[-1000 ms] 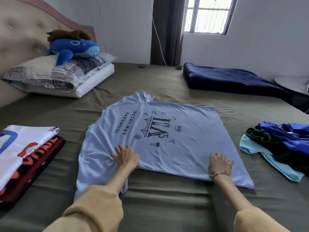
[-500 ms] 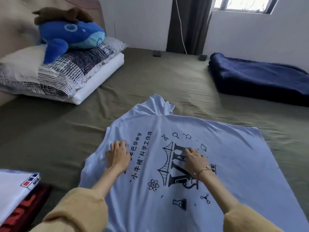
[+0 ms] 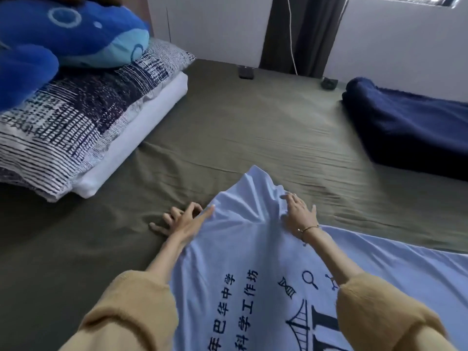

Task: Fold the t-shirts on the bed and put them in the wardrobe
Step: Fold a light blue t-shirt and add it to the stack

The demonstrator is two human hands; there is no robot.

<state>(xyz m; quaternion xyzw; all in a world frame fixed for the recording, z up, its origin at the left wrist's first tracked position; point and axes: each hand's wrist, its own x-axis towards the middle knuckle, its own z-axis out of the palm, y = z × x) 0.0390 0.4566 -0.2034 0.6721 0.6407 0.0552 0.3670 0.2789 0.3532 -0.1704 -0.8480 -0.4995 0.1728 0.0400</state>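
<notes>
Left hand pinches the shirt edge; right hand presses its bunched sleeve, fingers straight. Uneven pulling could skew the fold or drag fresh creases in.

t-shirt on bed, pillows left

Chinese print "巴华中学" and "科学工作坊" on white t-shirt

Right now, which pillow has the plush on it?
The patterned pillow, top of the stack: the blue plush rests on it. The plain white pillow lies underneath, bearing only the patterned one.
</notes>
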